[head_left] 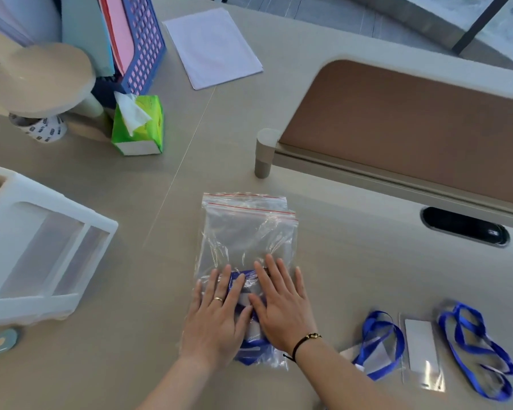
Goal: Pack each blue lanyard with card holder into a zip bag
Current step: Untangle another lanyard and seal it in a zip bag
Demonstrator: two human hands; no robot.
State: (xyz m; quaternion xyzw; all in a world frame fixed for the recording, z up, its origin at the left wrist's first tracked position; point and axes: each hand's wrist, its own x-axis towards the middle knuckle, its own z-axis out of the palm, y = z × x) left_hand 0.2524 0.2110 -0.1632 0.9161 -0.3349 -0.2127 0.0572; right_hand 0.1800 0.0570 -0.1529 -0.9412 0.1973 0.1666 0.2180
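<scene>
Setting: office desk area. Evidence: beige worktop (353, 276) with a black cable grommet (465, 226) and a brown-panelled desk divider (412, 125) beyond and to the right of the fingers. Beyond and left of them: blue lattice file holder (144, 45) with pink and pale folders, white paper stack (212, 47), green tissue pack (138, 125), white drawer unit (39, 247).

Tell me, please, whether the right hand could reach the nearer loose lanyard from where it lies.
Probably yes: the right hand lies flat on the zip bag, holding nothing, and the bare table between it and the nearer loose lanyard looks unobstructed.
</scene>
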